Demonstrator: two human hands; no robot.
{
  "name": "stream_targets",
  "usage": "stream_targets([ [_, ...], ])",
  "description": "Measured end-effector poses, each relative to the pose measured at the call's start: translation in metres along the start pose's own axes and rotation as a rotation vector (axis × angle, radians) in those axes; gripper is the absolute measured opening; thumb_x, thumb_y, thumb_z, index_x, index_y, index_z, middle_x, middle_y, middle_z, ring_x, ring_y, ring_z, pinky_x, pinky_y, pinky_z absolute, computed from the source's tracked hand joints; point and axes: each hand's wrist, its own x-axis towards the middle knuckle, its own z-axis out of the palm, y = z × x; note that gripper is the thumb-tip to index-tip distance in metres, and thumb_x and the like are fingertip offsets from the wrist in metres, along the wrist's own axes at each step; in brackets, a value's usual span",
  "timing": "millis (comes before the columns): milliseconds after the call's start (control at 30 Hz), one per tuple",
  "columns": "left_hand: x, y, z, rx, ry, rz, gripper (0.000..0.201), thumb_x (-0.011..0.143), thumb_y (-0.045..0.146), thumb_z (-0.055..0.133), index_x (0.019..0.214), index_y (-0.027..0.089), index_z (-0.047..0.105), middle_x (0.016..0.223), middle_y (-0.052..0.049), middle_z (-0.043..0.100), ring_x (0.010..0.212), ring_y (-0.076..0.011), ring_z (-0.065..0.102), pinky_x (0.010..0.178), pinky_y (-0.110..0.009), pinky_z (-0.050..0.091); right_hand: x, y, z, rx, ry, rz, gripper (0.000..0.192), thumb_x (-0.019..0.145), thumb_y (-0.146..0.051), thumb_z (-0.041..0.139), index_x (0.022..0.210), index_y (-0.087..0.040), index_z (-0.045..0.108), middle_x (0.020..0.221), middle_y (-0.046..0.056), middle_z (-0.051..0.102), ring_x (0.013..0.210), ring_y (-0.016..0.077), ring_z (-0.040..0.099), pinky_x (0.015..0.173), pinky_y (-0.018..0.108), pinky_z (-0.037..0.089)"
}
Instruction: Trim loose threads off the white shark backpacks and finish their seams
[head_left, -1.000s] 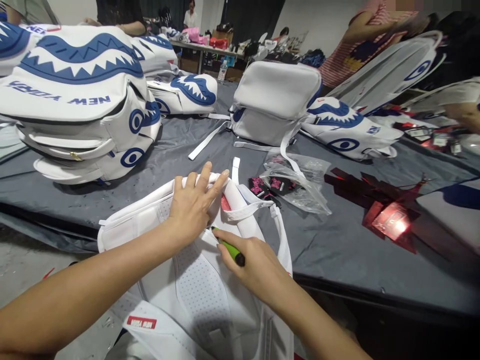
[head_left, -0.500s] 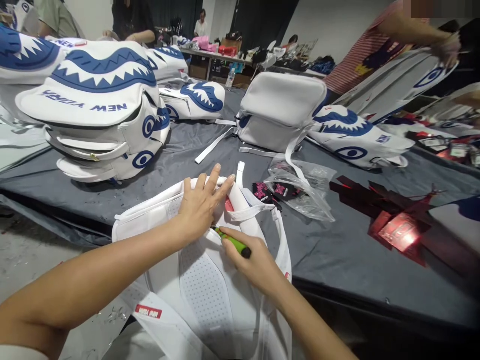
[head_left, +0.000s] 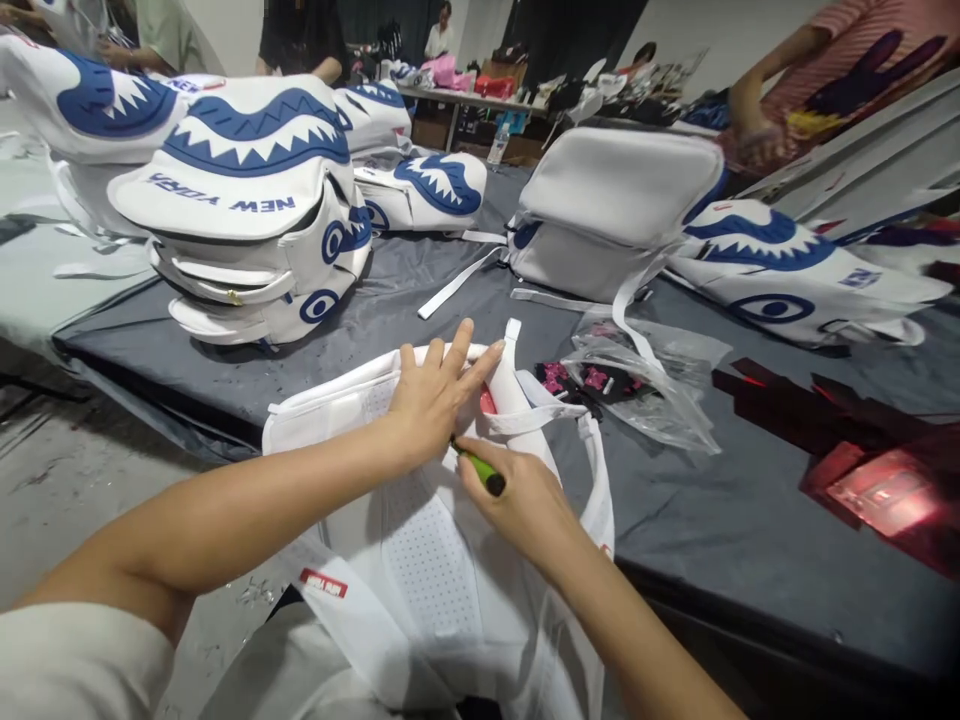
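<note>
In the head view, the left hand [head_left: 435, 400] lies palm down at the centre of the frame, its arm reaching in from the lower left, fingers [head_left: 480, 362] spread and pressed flat on the top edge of the white backpack [head_left: 427, 560]. The right hand [head_left: 525, 495], just beside it, has its fingers closed around a green pen [head_left: 480, 468], whose long axis runs from lower right to upper left, tip toward the left hand. The backpack lies at lower centre, overhanging the near edge of the grey tabletop [head_left: 712, 500], its top toward the upper frame.
</note>
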Motion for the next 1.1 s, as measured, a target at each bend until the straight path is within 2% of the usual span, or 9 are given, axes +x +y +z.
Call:
stream_targets([
  [100, -0.004, 0.001, -0.012, 0.043, -0.034, -0.004, 0.097, 0.087, 0.030, 0.067, 0.161, 0.032, 0.004, 0.169, -0.014, 0.008, 0.128, -0.0332, 0.044, 0.101, -0.055, 0.042, -0.015, 0.002, -0.005, 0.036, 0.004, -0.011, 0.029, 0.092, -0.030, 0.054, 0.108, -0.025, 0.076, 0.095, 0.005, 0.078, 0.084, 0.0241, 0.074, 0.068, 0.031, 0.052],
  [233, -0.024, 0.003, -0.037, 0.072, -0.085, -0.012, 0.095, 0.089, 0.022, 0.062, 0.161, 0.033, 0.001, 0.168, -0.017, 0.010, 0.124, -0.0319, 0.049, 0.093, -0.047, 0.049, -0.059, -0.006, -0.006, 0.110, 0.318, -0.317, 0.029, 0.092, -0.022, 0.047, 0.106, -0.017, 0.073, 0.125, 0.014, 0.068, 0.117, 0.0276, 0.063, 0.095, 0.040, 0.051],
  [300, -0.040, 0.005, -0.049, 0.091, -0.095, -0.036, 0.093, 0.091, 0.019, 0.059, 0.161, 0.032, 0.000, 0.167, -0.019, 0.012, 0.122, -0.0313, 0.051, 0.089, -0.044, 0.051, -0.075, -0.019, 0.001, 0.104, 0.388, -0.400, 0.034, 0.088, -0.010, 0.044, 0.112, -0.012, 0.068, 0.125, 0.016, 0.067, 0.118, 0.0268, 0.061, 0.100, 0.039, 0.048],
  [467, -0.084, -0.006, -0.071, 0.121, -0.104, -0.117, 0.097, 0.089, 0.022, 0.064, 0.161, 0.028, -0.002, 0.161, -0.024, 0.020, 0.121, -0.0327, 0.053, 0.088, -0.042, 0.053, -0.072, -0.062, 0.024, -0.127, 0.133, -0.234, 0.034, 0.083, -0.007, 0.051, 0.115, -0.009, 0.063, 0.105, 0.015, 0.070, 0.101, 0.0302, 0.061, 0.081, 0.038, 0.045],
  [600, -0.104, -0.032, -0.082, 0.067, -0.190, -0.183, 0.110, 0.082, 0.024, 0.071, 0.160, 0.025, -0.006, 0.139, -0.022, 0.045, 0.116, -0.0338, 0.056, 0.083, -0.036, 0.053, -0.070, -0.087, 0.035, -0.139, 0.088, -0.299, 0.025, 0.091, -0.011, 0.048, 0.112, -0.014, 0.062, 0.105, 0.012, 0.069, 0.101, 0.0264, 0.061, 0.079, 0.035, 0.037],
  [733, -0.109, -0.057, -0.076, 0.012, -0.216, -0.192, 0.118, 0.078, 0.024, 0.075, 0.159, 0.028, -0.011, 0.127, -0.017, 0.054, 0.102, -0.0309, 0.062, 0.080, -0.035, 0.052, -0.093, -0.107, 0.040, -0.123, 0.014, -0.464, 0.016, 0.091, -0.013, 0.049, 0.099, -0.016, 0.063, 0.097, 0.010, 0.069, 0.092, 0.0249, 0.062, 0.075, 0.036, 0.033],
  [867, -0.106, -0.068, -0.063, 0.014, -0.167, -0.161, 0.116, 0.081, 0.025, 0.071, 0.158, 0.032, -0.015, 0.126, -0.015, 0.056, 0.101, -0.0289, 0.063, 0.081, -0.034, 0.051, -0.098, -0.111, 0.030, -0.166, -0.061, -0.448, 0.021, 0.090, -0.008, 0.049, 0.104, -0.014, 0.063, 0.099, 0.011, 0.070, 0.094, 0.0252, 0.062, 0.075, 0.035, 0.033],
  [967, -0.103, -0.078, -0.062, -0.039, -0.205, -0.082, 0.130, 0.074, 0.030, 0.079, 0.156, 0.028, -0.021, 0.130, -0.017, 0.053, 0.105, -0.0295, 0.062, 0.084, -0.033, 0.051, -0.080, -0.105, 0.016, -0.191, -0.133, -0.384, 0.030, 0.083, -0.004, 0.051, 0.109, -0.014, 0.062, 0.106, 0.011, 0.071, 0.095, 0.0233, 0.063, 0.070, 0.032, 0.033],
  [1100, -0.106, -0.086, -0.069, -0.078, -0.281, -0.004, 0.149, 0.061, 0.034, 0.089, 0.153, 0.029, -0.029, 0.149, -0.023, 0.036, 0.118, -0.0343, 0.057, 0.090, -0.036, 0.051, -0.065, -0.102, 0.012, -0.090, -0.084, -0.386, 0.029, 0.087, -0.009, 0.050, 0.112, -0.018, 0.061, 0.108, 0.008, 0.070, 0.099, 0.0212, 0.062, 0.071, 0.028, 0.037],
])
